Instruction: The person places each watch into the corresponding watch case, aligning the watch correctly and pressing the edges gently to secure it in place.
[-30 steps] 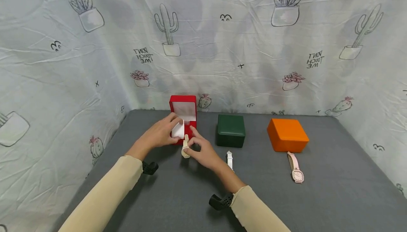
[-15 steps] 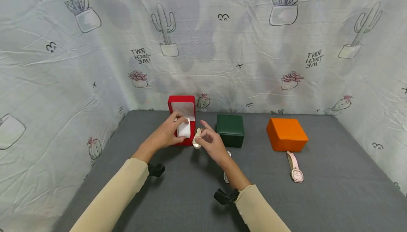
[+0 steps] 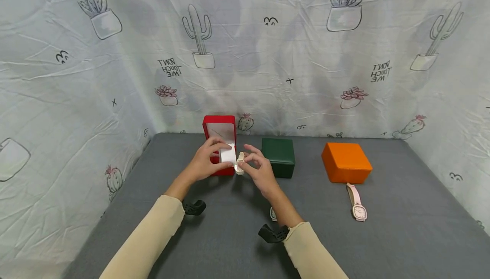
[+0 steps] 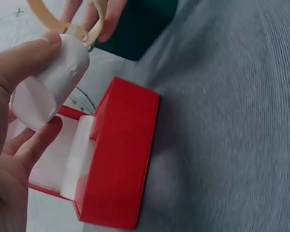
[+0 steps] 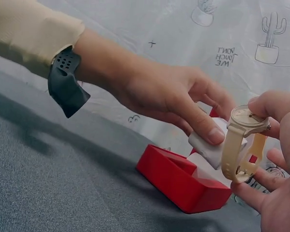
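My left hand (image 3: 204,160) holds a white watch cushion (image 4: 63,72) between thumb and fingers, above the open red watch box (image 5: 179,181). The cushion is a short roll, its round end facing the left wrist camera. With thumb and fingers, my right hand (image 3: 261,171) pinches a cream wristwatch (image 5: 247,118) by its case. Its strap (image 5: 231,152) forms a loop. In the left wrist view the strap loop is right at the far end of the cushion. The red box's lid (image 3: 219,120) stands up, showing a white lining.
A closed green box (image 3: 278,155) stands just right of my hands, and a closed orange box (image 3: 346,160) farther right. In front of the orange one lies a pink watch (image 3: 358,211). My right forearm mostly covers a white watch (image 3: 273,214) on the grey table (image 3: 229,245).
The left hand has carried the cushion to the right. The right hand has moved right and slightly farther back with the cream wristwatch, and the watch now sits right beside the cushion.
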Demonstrator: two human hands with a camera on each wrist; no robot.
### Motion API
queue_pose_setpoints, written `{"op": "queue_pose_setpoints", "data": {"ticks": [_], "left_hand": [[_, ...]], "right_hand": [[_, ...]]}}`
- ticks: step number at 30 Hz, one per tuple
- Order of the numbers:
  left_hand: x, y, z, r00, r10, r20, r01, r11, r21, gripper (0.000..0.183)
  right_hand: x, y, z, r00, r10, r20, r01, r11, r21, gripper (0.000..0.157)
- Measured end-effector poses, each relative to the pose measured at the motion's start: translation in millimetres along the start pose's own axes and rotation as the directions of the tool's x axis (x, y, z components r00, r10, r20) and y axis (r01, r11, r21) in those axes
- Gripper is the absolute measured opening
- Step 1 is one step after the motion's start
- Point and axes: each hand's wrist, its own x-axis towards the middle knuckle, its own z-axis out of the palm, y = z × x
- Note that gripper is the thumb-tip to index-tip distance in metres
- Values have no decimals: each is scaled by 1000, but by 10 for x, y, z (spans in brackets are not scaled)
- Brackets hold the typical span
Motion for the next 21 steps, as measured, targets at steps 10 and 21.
{"op": "queue_pose_setpoints", "data": {"ticks": [10, 21], "left_hand": [[27, 40, 67, 999, -18, -43, 12, 990, -144, 47], [22, 124, 69, 995, -78, -67, 62, 975, -215, 51]], "right_hand": [[25, -23, 12, 999, 34, -43, -33, 999, 30, 21], [54, -6, -13, 995, 31, -97, -28, 999, 36, 22]]}}
